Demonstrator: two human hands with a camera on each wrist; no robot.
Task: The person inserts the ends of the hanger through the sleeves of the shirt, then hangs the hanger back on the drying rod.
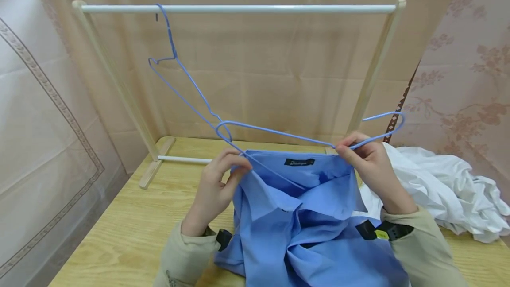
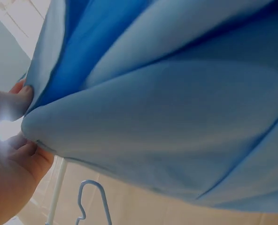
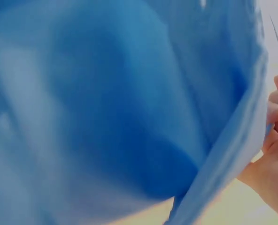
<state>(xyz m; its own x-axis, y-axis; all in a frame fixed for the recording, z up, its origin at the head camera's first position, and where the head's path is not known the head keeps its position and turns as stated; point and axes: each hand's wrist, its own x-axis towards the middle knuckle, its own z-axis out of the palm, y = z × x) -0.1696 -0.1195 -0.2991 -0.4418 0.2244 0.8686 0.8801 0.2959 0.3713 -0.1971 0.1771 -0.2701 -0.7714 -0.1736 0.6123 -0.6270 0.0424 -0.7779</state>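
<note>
A blue collared shirt [image 1: 263, 238] hangs between the two hands, its dark neck label showing inside the collar. My left hand [image 1: 217, 189] pinches the left side of the collar between thumb and fingers. At the collar's right end, my right hand [image 1: 374, 174] pinches a blue wire hanger [image 1: 279, 133] near the base of its hook, which points right. One end of this hanger sticks out past the collar on the left; its lower bar runs down inside the neck opening. Both wrist views are mostly filled by shirt cloth [image 2: 176, 122], with folds hiding the rest of the hanger.
A second blue hanger [image 1: 170, 41] hangs on the white rail [image 1: 271, 9] of a wooden-legged rack behind. Crumpled white cloth [image 1: 446, 185] lies on the right of the wooden table [image 1: 119, 234]. Curtains [image 1: 48, 123] stand around the table.
</note>
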